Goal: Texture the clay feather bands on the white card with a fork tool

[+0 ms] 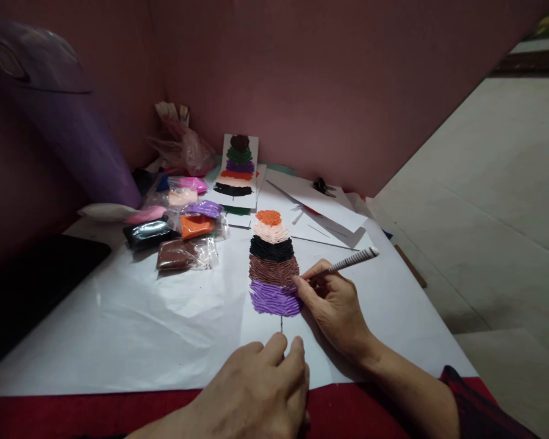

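A clay feather picture [273, 262] lies on white paper, with bands of orange, peach, black, brown and purple from top to bottom. My right hand [332, 305] grips a thin patterned tool [353, 261] like a pen, its tip at the right edge of the brown and purple bands. My left hand [260, 384] lies flat on the paper just below the feather's stem, fingers together, holding nothing.
Several bags of coloured clay [178, 228] lie at the back left. A finished clay feather card [238, 167] leans on the pink wall. White sheets [315, 207] lie behind, a purple object [73, 134] at left, a dark slab [32, 286] beside it.
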The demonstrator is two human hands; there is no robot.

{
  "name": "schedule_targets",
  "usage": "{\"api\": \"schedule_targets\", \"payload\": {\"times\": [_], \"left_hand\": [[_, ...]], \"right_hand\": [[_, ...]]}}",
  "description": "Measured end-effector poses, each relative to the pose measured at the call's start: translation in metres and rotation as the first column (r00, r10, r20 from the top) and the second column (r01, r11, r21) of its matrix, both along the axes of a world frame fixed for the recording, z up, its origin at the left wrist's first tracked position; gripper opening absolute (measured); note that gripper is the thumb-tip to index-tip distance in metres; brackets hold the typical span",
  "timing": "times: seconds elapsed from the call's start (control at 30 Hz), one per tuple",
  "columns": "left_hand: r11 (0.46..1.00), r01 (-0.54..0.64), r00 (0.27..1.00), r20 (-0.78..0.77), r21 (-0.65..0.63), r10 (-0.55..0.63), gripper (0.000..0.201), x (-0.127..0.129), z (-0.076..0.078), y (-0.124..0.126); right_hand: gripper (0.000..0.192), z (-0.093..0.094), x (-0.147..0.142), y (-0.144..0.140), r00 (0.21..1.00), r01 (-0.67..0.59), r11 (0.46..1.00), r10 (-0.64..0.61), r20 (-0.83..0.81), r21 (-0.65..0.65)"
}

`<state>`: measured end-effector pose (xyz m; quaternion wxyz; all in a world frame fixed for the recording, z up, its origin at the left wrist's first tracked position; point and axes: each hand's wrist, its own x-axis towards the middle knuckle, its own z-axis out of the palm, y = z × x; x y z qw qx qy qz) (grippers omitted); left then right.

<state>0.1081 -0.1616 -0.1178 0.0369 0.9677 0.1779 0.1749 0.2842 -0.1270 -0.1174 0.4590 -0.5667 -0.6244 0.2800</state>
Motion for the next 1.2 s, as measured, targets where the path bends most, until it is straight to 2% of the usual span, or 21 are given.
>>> {"api": "schedule_targets", "payload": {"times": [0.27, 0.4, 0.63, 0.77, 0.93, 1.2], "left_hand": [[0.998, 0.01, 0.995, -0.103, -0.06, -0.016, 0.023, -0.006, 0.022, -0.001], [0.997, 0.008, 0.992, -0.123, -0.077, -0.017, 0.022, -0.006, 0.022, -0.002], [0.998, 0.0, 0.99, -0.139, -0.068, -0.01, 0.022, -0.007, 0.028, 0.0], [0.998, -0.004, 0.992, -0.124, -0.057, -0.003, 0.021, -0.006, 0.025, -0.001], [0.999, -0.004, 0.996, -0.089, -0.038, 0.001, 0.021, -0.004, 0.017, -0.002], [0.998, -0.007, 0.994, -0.106, -0.064, 0.0, 0.021, -0.005, 0.023, -0.001]], "right_hand": [[0.017, 0.001, 0.0, 0.001, 0.998, 0.052, 0.999, -0.052, 0.033, 0.009], [0.017, 0.002, 0.001, 0.001, 0.997, 0.078, 0.997, -0.078, 0.024, 0.018], [0.021, 0.003, 0.001, 0.001, 0.983, 0.142, 0.989, -0.137, -0.122, 0.033], [0.02, 0.001, 0.002, -0.001, 0.995, 0.085, 0.996, -0.084, -0.056, 0.018], [0.018, 0.001, 0.002, -0.001, 0.997, 0.073, 0.997, -0.073, 0.012, 0.013], [0.018, 0.003, 0.003, 0.002, 0.992, 0.109, 0.994, -0.111, 0.055, 0.029]]}}
